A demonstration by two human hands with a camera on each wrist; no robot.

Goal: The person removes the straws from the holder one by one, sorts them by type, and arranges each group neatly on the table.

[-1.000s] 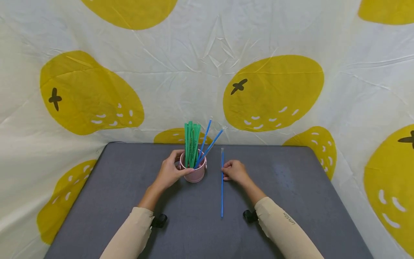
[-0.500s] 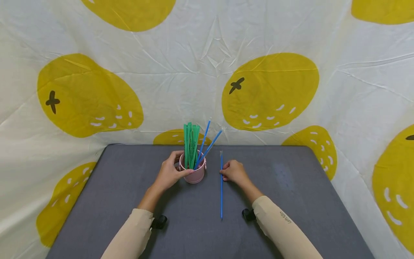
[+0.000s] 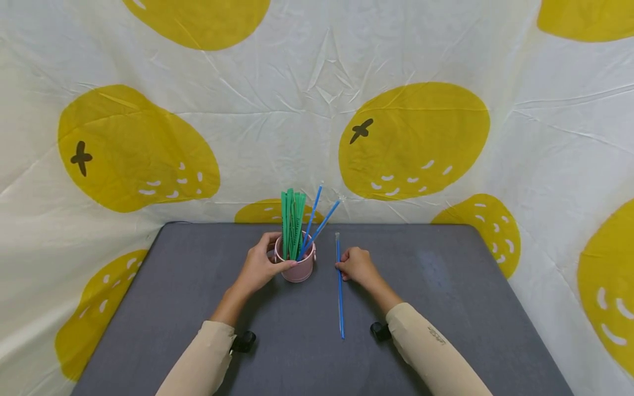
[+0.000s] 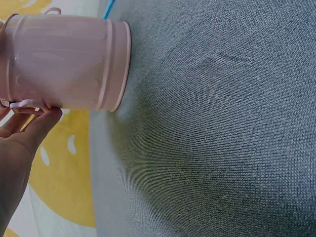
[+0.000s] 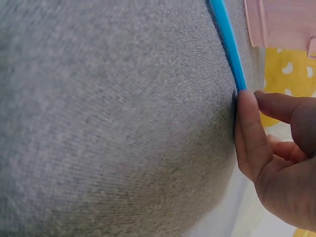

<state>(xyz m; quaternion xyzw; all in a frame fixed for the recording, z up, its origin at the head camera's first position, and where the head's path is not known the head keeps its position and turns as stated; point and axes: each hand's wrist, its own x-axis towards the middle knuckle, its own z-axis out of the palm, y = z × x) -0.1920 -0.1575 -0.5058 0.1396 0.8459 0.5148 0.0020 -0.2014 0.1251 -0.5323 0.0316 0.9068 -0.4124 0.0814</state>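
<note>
My left hand grips a small pink bucket from its left side, thumb across the front of the rim and fingers behind. A bundle of narrow green strips with dark marks stands in the bucket, along with two blue straws in clear wrappers that lean right. To the right of the bucket, my right hand pinches another blue straw near its upper middle. That straw lies lengthwise close over the table, its near end toward me. In the right wrist view the straw runs up to the fingertips.
The dark grey table ends at a back edge just behind the bucket. Behind it hangs a white cloth printed with yellow fruit. A black wrist camera sits on the left wrist and another black camera on the right.
The straw in my right hand has turned slightly, its near end swinging a little right and its far end a little left. My left hand stays on the bucket.
</note>
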